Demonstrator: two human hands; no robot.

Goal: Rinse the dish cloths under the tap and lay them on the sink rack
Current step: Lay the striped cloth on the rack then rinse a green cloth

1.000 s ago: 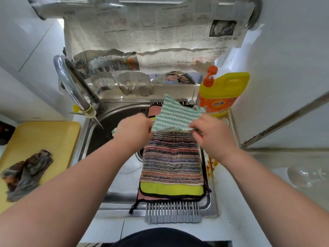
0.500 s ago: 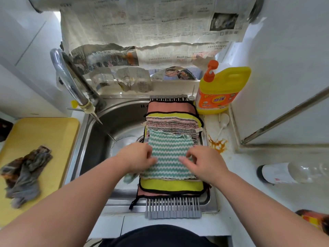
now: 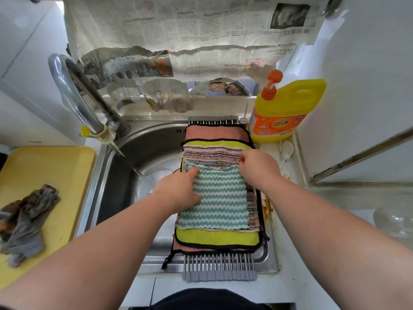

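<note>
A green-and-white zigzag cloth [image 3: 220, 202] lies flat on top of a stack on the grey slatted sink rack [image 3: 219, 268]. Under it lie a multicoloured striped cloth [image 3: 212, 154], a yellow cloth with black trim [image 3: 218, 238] and a pink cloth [image 3: 214, 132]. My left hand [image 3: 178, 192] pinches the zigzag cloth's far left corner and rests on its left edge. My right hand [image 3: 258, 167] pinches its far right corner with curled fingers. A crumpled grey-brown cloth [image 3: 24, 222] sits on the yellow board [image 3: 55, 166] at the left.
The steel sink [image 3: 138, 157] lies left of the rack, with the curved tap [image 3: 76, 97] over its far left corner. A yellow detergent bottle [image 3: 283, 110] stands at the back right. Newspaper [image 3: 178, 36] covers the wall. A clear bottle [image 3: 393, 222] lies on the right counter.
The zigzag cloth came down from the air onto the stack. Both hands then slid from its near part to its far corners, spreading it flat.
</note>
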